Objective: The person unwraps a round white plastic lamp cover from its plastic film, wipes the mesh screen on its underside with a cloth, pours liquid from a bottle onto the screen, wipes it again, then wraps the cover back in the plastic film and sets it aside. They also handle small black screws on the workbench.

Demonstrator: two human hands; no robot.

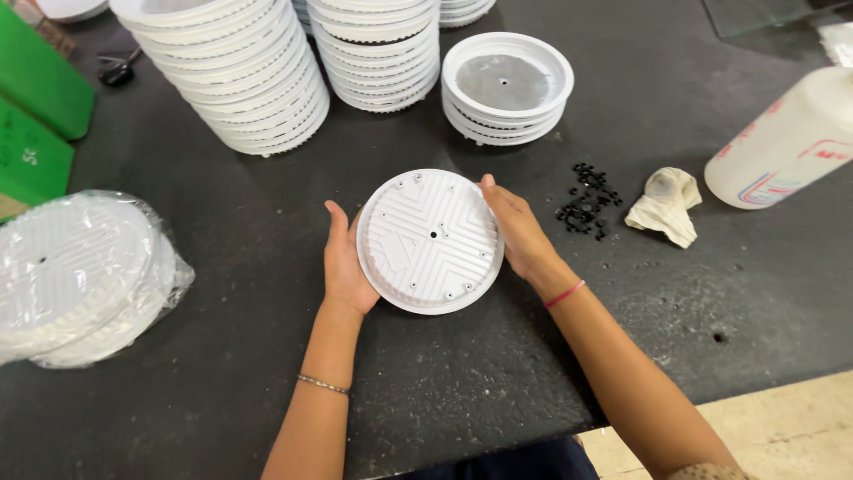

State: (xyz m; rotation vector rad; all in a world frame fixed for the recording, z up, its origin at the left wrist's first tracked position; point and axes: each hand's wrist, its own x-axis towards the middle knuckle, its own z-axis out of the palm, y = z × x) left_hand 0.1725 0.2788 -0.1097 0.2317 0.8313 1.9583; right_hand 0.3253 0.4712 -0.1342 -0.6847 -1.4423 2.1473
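The left hand (345,267) and the right hand (518,233) press their fingers against both sides of a round white plastic disc with grooves (430,241), holding it flat and steady on the dark grey table (222,373), near little black bits (587,202).

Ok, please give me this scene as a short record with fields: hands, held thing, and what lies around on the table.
left hand: grips left edge of white round disc
right hand: grips right edge of same disc
disc: ribbed face up, small centre hole
table: dark, speckled
behind: stacks of white discs
right: small black parts, crumpled cloth, white bottle
left: bagged discs
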